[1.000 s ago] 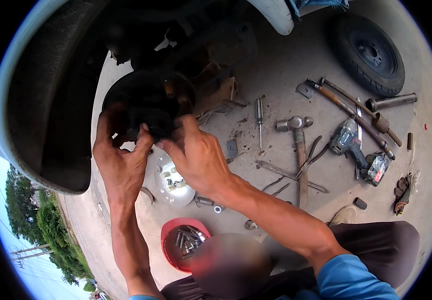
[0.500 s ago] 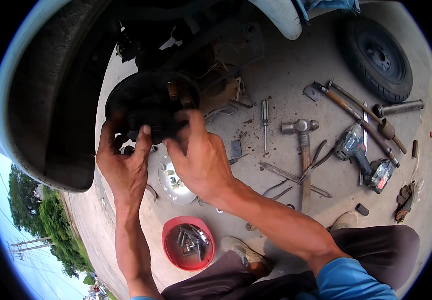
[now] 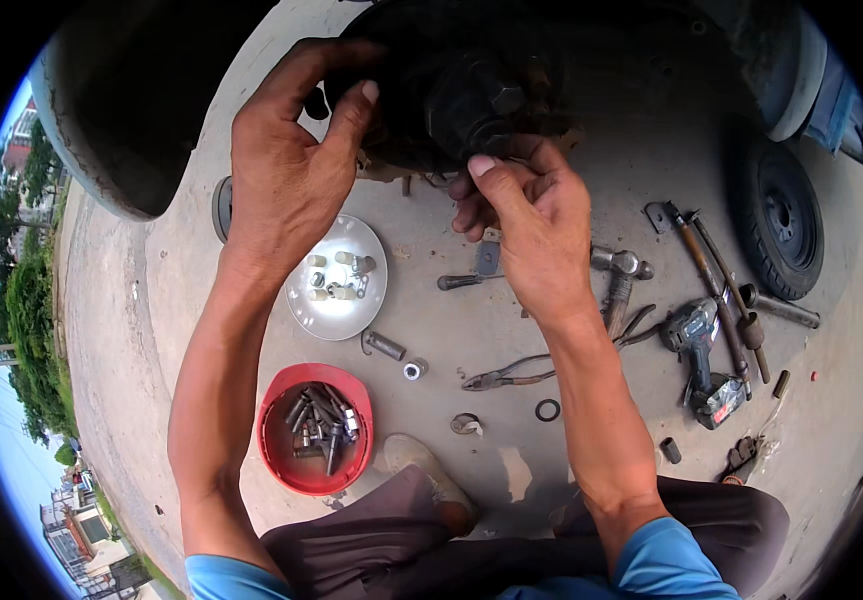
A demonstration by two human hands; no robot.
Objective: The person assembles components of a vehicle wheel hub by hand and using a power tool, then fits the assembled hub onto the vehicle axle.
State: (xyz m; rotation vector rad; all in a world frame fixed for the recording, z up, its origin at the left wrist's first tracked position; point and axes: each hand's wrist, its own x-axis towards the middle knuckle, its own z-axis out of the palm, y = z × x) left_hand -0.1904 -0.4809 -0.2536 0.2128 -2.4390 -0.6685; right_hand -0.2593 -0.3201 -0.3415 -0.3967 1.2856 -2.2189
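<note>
Under the vehicle's wheel arch, a dark round wheel hub assembly point(image 3: 407, 75) sits in deep shadow. At its left edge is my left hand point(image 3: 297, 150), thumb in front and forefinger along the top, closed around a dark part. Those fingertips fade into shadow. A dark stepped metal piece with a hex-shaped head point(image 3: 477, 105) sticks out toward me from the hub. My right hand point(image 3: 542, 220) pinches the piece's lower end between thumb and fingers.
Below stand a shiny round dish point(image 3: 337, 315) with small parts and a red helmet point(image 3: 267, 440) holding sockets. On the concrete lie pliers point(image 3: 502, 378), a hammer point(image 3: 620, 270), a cordless impact driver point(image 3: 697, 345), long bars point(image 3: 717, 280) and a spare wheel point(image 3: 784, 220).
The view has shifted, so the hub now shows higher up. My hands, earlier close together on the dark part, are farther apart; the right one now pinches the protruding piece.
</note>
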